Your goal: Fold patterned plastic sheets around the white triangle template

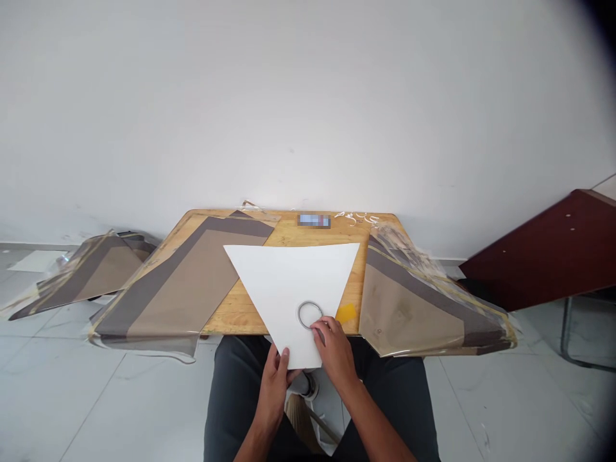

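A white trapezoid sheet (pixel 289 276), wide at the far end and narrow toward me, lies partly over the wooden table and reaches past its front edge. My left hand (pixel 276 378) grips the sheet's near left corner, thumb on top and fingers underneath. A thin grey ring (pixel 299 314) rests on or just above the sheet. My right hand (pixel 335 350) pinches the ring at its lower right edge, close to the sheet's right side. A small yellow piece (pixel 345 313) lies on the table beside my right hand.
On the wooden table (pixel 231 314), brown sheets in clear plastic (pixel 168 276) lie left and more wrapped brown sheets (pixel 409 308) lie right, both overhanging the front. White scraps (pixel 359 217) and a blurred small packet (pixel 314 221) sit by the wall. A dark red board (pixel 553 250) stands at right.
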A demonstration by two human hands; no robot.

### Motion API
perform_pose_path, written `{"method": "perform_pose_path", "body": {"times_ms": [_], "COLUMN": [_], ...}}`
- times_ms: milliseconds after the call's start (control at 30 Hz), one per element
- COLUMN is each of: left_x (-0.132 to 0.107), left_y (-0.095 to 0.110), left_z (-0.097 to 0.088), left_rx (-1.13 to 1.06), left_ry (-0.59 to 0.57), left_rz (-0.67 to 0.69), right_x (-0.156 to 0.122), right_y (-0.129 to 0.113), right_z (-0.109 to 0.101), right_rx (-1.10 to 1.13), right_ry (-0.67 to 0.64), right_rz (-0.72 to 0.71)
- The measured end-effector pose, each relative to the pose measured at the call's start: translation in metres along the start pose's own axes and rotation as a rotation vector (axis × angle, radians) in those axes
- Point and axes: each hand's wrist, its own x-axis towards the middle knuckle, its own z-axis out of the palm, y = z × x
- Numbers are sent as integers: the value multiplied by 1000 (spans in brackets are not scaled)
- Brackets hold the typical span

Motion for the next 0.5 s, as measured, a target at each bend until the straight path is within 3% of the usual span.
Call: {"method": "perform_pose_path", "body": {"times_ms": [167, 367, 500], "left_x": [-12, -29, -40], "left_y": [22, 60, 92], "left_z": [-4, -24, -23], "left_rx": [67, 118, 68], "left_ry": [12, 39, 79], "left_rz": [41, 137, 215], "right_x": [0, -3, 1], "right_y": [1, 27, 44], "right_z": [-11, -32, -34], "right_rx": [41, 103, 100], "right_ry": [-71, 227, 194], "right_rz": [-86, 64, 133]}}
